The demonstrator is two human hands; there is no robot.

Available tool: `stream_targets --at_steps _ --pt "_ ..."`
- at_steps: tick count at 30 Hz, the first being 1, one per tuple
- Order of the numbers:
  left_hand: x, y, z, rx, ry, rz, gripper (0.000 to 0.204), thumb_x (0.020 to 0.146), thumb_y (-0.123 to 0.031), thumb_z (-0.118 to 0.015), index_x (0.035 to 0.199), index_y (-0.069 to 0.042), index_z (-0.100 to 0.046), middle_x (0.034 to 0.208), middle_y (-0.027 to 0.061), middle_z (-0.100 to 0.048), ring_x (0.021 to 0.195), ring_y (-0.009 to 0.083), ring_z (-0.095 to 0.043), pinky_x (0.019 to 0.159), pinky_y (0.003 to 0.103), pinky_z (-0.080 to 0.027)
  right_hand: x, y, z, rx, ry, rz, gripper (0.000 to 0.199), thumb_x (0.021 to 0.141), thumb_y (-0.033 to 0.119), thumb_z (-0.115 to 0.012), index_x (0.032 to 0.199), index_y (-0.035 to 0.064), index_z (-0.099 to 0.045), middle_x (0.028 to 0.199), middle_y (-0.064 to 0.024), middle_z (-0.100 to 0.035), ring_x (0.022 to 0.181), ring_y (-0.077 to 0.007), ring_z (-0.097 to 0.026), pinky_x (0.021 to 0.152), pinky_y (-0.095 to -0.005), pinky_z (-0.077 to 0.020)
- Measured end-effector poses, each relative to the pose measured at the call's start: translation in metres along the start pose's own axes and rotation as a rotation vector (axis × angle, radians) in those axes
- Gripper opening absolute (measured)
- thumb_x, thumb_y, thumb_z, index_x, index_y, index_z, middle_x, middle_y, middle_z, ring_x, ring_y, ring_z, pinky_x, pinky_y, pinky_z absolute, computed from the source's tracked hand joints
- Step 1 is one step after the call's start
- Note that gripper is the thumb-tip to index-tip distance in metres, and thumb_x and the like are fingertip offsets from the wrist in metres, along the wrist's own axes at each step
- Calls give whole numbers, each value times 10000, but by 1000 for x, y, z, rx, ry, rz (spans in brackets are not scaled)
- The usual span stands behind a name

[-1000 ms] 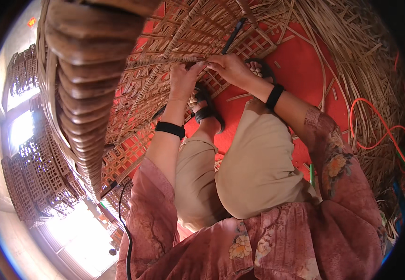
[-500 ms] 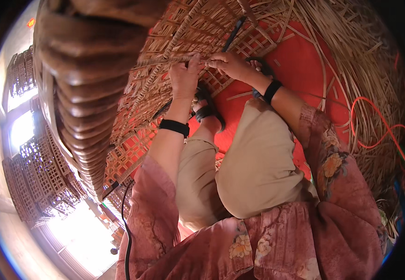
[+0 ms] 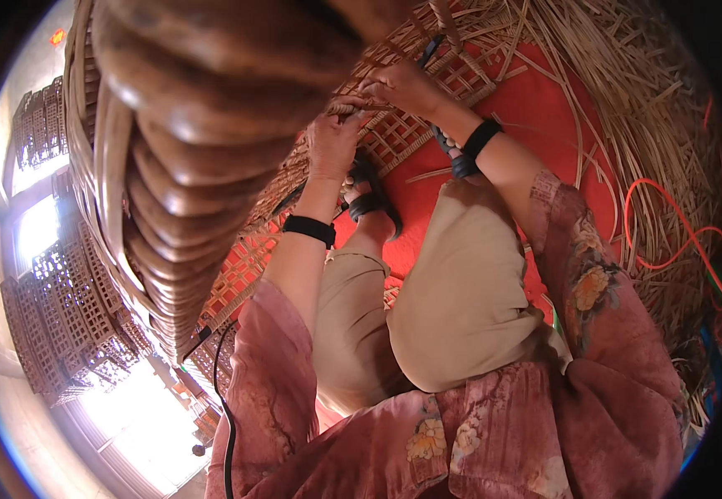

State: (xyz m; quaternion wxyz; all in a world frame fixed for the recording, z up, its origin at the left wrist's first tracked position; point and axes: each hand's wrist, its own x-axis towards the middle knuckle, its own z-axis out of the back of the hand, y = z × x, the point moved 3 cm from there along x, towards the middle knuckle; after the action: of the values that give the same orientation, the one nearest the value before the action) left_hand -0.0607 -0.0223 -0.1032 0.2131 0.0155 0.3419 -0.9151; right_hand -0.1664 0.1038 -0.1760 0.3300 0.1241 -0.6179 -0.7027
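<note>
A large woven basket [image 3: 199,179] lies tipped in front of me, its thick braided brown rim filling the upper left. Inside it, my left hand [image 3: 332,143] is closed at the lattice wall [image 3: 398,133], fingers curled round a thin cane strip [image 3: 352,106]. Just above and to its right, my right hand [image 3: 401,86] has its fingertips pinched together by the same part of the weave, apparently on the strip too. The rim hides part of the wall beside both hands, and the fingertips are small and partly covered.
Loose cane strips [image 3: 627,108] are heaped along the right, over a red floor covering [image 3: 535,91]. An orange cord [image 3: 668,195] loops there. My sandalled feet [image 3: 369,200] rest by the basket. Several lattice baskets [image 3: 70,308] stand at the left near bright openings.
The braided rim has shifted right and now covers more of the basket's inside. My right hand has moved slightly up and left, while the left hand has stayed near its place.
</note>
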Motion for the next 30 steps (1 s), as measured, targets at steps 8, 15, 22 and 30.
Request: stream_targets --at_steps 8,15,22,30 --pt "-4 -11 6 -26 -3 -310 232 769 -254 -635 942 -109 -690 739 172 -641 701 276 -638 674 365 -481 2 6 -15 -269 -73 -37 348 826 375 -592 840 35 -664 732 -163 -627 710 -309 -621 647 -385 -470" --pt "-8 -20 12 550 72 -153 329 800 -358 -596 946 -77 -687 870 177 -654 812 349 -623 727 436 -473 6 10 -18 -279 -63 -49 337 814 361 -591 793 30 -651 717 -171 -620 705 -335 -614 641 -417 -466" --pt "-12 -27 11 611 -108 -184 380 808 -382 -603 672 -34 -672 655 221 -586 650 395 -580 628 476 -452 -2 27 -15 -518 -59 -59 216 825 249 -580 824 39 -632 814 -149 -622 794 -329 -609 688 -423 -478" --pt "-8 -29 11 614 -22 -70 338 832 -367 -574 759 -56 -686 743 207 -624 731 384 -609 685 471 -463 -56 46 -8 -277 -386 113 76 785 55 -584 844 43 -631 867 -125 -602 827 -299 -603 732 -395 -491"
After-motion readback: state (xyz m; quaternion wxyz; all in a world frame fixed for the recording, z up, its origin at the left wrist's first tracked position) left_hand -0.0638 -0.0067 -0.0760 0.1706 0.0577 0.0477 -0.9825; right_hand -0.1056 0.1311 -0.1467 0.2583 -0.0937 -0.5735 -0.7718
